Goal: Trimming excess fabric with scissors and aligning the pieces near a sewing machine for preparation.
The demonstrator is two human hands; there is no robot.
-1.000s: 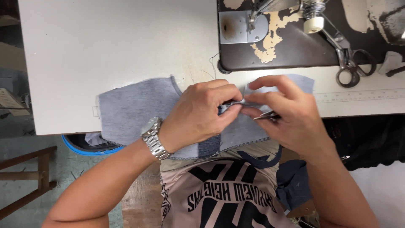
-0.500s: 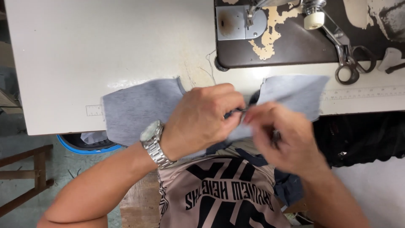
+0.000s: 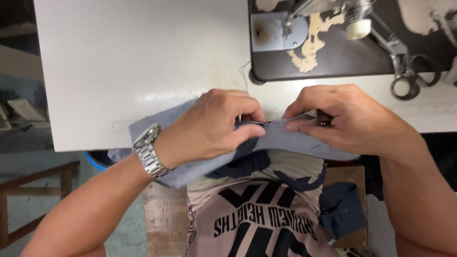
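Looking down from the head cam, both hands are pinched shut on a grey-blue fabric piece (image 3: 285, 140) right at the near edge of the white tabletop (image 3: 143, 71). The left hand (image 3: 209, 126) has its fingers curled tight, thumb and fingertips gripping the top edge of the cloth, with a metal wristwatch (image 3: 148, 151) on that wrist. The right hand (image 3: 347, 119) is closed too, nipping the same edge just beside the left hand, and something small and dark pokes out between its fingers. Can't tell what it is.

Compared with half a second back, the two hands have come closer together along that edge and the cloth now hangs off the tabletop toward the lap instead of lying spread out flat. A second ago it was flatter still. So my read is that the fiddling is focused on one small spot of the seam, hands nearly touching.

Beyond the fabric, on the far side of the tabletop, sits the dark sewing machine bed (image 3: 333, 52) with its metal needle plate (image 3: 276, 31), and scissors (image 3: 409, 76) lie to the right of that.
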